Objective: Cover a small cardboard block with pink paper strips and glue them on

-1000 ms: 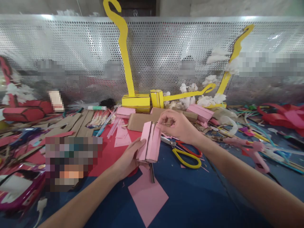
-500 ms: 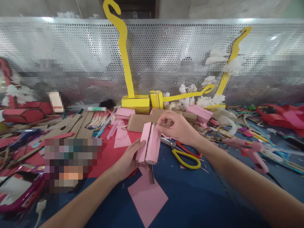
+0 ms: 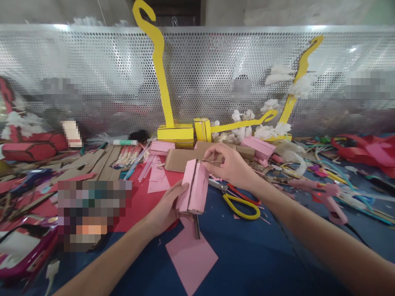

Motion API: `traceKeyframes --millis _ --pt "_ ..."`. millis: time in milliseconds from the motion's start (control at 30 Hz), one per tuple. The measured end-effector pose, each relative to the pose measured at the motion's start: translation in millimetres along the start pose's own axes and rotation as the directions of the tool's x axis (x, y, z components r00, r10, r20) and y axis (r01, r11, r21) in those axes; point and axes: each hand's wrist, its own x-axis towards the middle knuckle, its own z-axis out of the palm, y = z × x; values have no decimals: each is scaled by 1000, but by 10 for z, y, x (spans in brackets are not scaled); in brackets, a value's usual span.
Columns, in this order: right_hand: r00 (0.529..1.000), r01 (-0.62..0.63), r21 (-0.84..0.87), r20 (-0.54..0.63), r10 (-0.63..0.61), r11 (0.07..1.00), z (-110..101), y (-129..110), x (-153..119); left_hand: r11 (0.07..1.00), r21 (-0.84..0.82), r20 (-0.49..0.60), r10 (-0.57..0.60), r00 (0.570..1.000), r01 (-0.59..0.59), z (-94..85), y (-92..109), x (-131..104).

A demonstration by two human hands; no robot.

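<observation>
My left hand [image 3: 165,207] is wrapped around a small pink paper-covered cardboard box [image 3: 200,189], held tilted above the table. A dark strip runs down a seam on its face. The thumb and index finger of my right hand [image 3: 231,166] pinch at the box's upper right corner; whether a thin strip lies between those fingertips is hard to see. Beneath the box, a dark narrow strip [image 3: 197,228] points downward over a pink paper sheet [image 3: 191,261] on the table. Scissors [image 3: 249,216] with yellow and red handles lie just right of the box.
Yellow hooked cardboard shapes [image 3: 159,70] stand against a perforated metal panel [image 3: 200,53]. A pink glue gun [image 3: 330,193] lies on the right. Red paper [image 3: 132,213], cardboard strips [image 3: 106,162] and a flat brown cardboard piece [image 3: 179,159] spread around the blue table [image 3: 247,263].
Almost nothing differs. My right fingers shift very slightly at the box's top corner, and the view drifts a little.
</observation>
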Motion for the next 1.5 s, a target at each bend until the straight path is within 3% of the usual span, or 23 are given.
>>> traceKeyframes --millis 100,167,300,367,567,1100,1333,1500 --pt "996 47 -18 -70 -48 999 -11 12 -2 1000 8 11 11 1000 -11 4 0 -3" --pt "990 125 -42 -56 -127 991 -34 1 -6 1000 14 30 20 999 -21 -3 -4 1" --pt "928 372 -187 110 -357 909 -98 -56 -26 999 32 84 33 996 -36 -12 2 2" --pt "898 437 -269 187 -399 858 -125 -83 -39 998 43 94 34 995 -38 -11 11 -3" --pt "889 456 -394 250 -384 798 -184 -104 -48 997 62 89 41 995 -47 -15 12 -3" --pt "896 438 -439 276 -346 784 -204 -82 -52 998 43 64 36 997 -39 24 27 -14" --pt "844 534 -428 317 -432 729 -221 -108 -58 998 43 87 51 995 -55 -7 15 4" --pt "838 545 -454 326 -438 705 -220 -91 -52 998 22 87 55 995 -57 -16 0 2"
